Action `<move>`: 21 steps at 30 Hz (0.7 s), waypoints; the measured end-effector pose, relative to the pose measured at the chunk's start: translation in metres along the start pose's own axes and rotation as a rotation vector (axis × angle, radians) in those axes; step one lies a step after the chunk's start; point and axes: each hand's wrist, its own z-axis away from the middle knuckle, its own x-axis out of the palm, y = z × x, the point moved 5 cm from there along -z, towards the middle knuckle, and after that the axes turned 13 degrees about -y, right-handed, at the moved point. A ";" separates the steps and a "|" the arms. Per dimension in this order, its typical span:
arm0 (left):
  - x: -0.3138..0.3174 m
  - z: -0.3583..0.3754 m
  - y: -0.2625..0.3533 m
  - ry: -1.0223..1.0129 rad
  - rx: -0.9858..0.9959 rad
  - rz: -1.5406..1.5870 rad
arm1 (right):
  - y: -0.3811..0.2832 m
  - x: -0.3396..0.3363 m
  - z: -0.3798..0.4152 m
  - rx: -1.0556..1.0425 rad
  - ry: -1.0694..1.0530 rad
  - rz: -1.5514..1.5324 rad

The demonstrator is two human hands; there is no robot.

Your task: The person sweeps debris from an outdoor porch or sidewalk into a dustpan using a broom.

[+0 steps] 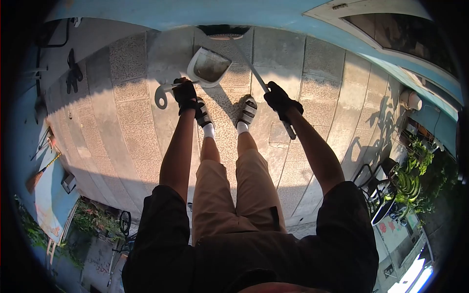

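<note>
My left hand (185, 94), in a black fingerless glove, is closed around the handle of a white dustpan (209, 67). The handle's flat grey end with a hole sticks out to the left of the fist. The dustpan's open tray lies ahead of my left foot, over the paving. My right hand (281, 100), gloved alike, grips the long grey pole of a broom (251, 67). That pole slants forward and left to a dark broom head with a pale edge, at the foot of the blue wall. Its other end passes below my wrist.
Tiled paving (137, 117) lies around my sandalled feet. The blue wall (185, 14) runs along the front. A straw broom (35, 179) leans at the far left. On the right are a black chair (369, 183), green plants (409, 183) and a white pot (414, 101).
</note>
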 end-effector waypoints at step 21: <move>-0.007 0.034 -0.017 -0.293 -0.036 0.189 | 0.001 0.031 0.096 0.189 -0.009 0.005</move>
